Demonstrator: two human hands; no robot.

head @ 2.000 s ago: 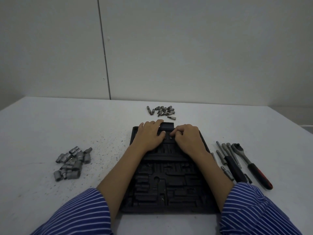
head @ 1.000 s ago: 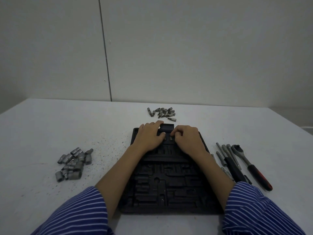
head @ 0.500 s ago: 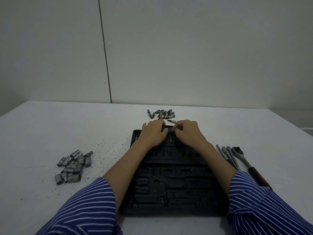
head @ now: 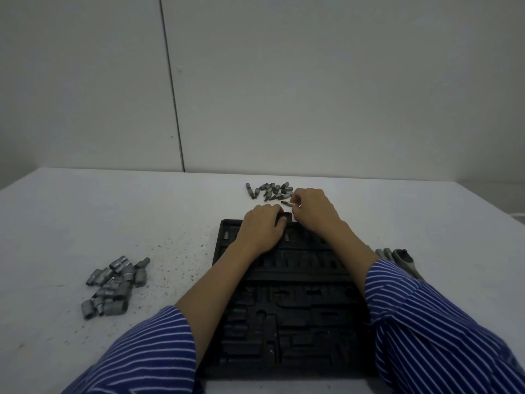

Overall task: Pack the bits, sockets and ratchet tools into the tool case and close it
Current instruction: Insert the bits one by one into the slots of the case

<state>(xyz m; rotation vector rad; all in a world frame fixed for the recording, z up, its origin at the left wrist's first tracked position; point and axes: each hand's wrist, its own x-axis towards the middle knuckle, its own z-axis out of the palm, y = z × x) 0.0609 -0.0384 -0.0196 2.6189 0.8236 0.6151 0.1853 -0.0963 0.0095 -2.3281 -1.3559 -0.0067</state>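
Bit-loading step: right hand (head: 312,207) pinching a bit (head: 287,203) off the pile (head: 270,190); left hand (head: 262,227) resting flat, steadying case (head: 284,302). Next: seating it in an empty slot.

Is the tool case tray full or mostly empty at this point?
Mostly empty: the tool case shows bare black slots, with only two bits seated in its far row.

A black tool case (head: 287,302) is lying open at centre; grey bits (head: 270,190) are sitting piled at 12 o'clock, sockets (head: 115,282) at 9 o'clock, ratchet tools (head: 402,258) at 3 o'clock.
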